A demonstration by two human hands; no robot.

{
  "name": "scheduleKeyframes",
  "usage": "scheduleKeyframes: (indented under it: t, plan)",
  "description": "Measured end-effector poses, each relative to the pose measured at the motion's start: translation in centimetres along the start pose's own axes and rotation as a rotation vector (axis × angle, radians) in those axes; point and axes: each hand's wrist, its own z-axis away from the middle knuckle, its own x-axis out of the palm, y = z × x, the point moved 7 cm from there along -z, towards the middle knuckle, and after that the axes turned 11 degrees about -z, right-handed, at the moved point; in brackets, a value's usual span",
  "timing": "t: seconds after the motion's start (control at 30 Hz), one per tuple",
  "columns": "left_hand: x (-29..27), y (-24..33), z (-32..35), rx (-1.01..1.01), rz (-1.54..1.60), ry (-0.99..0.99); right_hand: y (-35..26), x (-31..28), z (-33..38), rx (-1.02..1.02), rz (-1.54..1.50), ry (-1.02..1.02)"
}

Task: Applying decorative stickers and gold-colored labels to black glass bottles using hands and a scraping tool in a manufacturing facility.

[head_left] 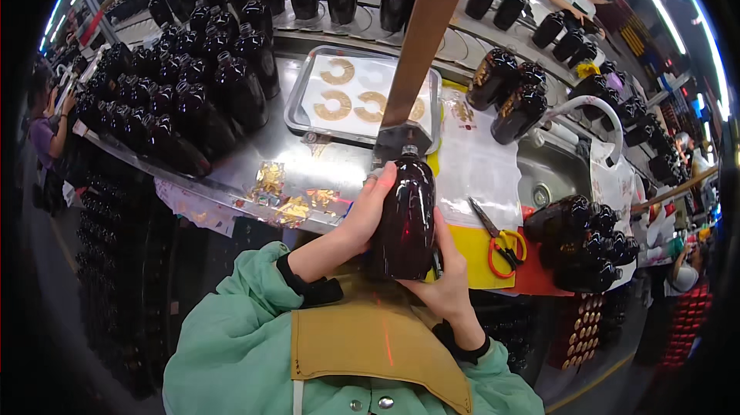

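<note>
Near the front edge of the steel worktable (254, 149), both hands are wrapped round one dark brown glass bottle (405, 215), held upright w/ its neck pushed up under the foot of a brown post-like fixture (420, 37) that bends across the pic. Left hand (368, 211) is closed on the bottle's left side, fingers reaching up toward the shoulder; right hand (447, 276) is closed round the lower right side and base. Bottle sits over the yellow mat (478, 249), just above the person's tan apron (370, 346).

To do this well, my read: keep the bottle dead vertical so the neck meets the fixture squarely; a tilt would likely set whatever goes on the neck crooked. Right hand should carry the weight from below, left only steadies and turns. Glass is smooth and looks heavy, so firm palms, no fingertip-only hold. Can't tell if a cap or seal is on the neck; it's hidden by the fixture foot.

Around it: a metal tray (297, 107) w/ gold C-shaped labels (335, 105) just behind the fixture; orange-handled scissors (501, 245) on the mat to the right, near enough to knock; gold foil scraps (281, 195) at left. Rows of same dark bottles (185, 99) crowd the left of the table, more by the sink (539, 176). Other workers at the far edges, well apart.
</note>
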Motion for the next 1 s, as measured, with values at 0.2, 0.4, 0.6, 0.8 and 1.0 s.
scheduleKeyframes:
  t: [0.2, 0.4, 0.6, 0.8, 1.0]
  plan:
    - [-1.2, 1.2, -1.8, 0.076, -0.012, 0.057, 1.3, -0.1, -2.0, -0.013, -0.015, -0.001]
    - [-3.0, 0.6, -3.3, 0.143, -0.120, 0.137, 2.6, 0.3, -2.3, -0.027, 0.079, -0.004]
    - [-2.3, 1.4, -2.6, 0.257, -0.348, 0.207, 4.1, 0.3, -1.3, 0.083, 0.052, 0.033]
    - [-3.0, 2.0, -1.5, 0.413, -0.726, 0.279, 4.8, 0.3, -1.2, -0.050, 0.285, -0.163]
    - [-1.3, 4.3, 1.6, 0.703, -0.802, 0.289, 8.3, -10.7, -12.1, -0.079, 0.572, 0.027]
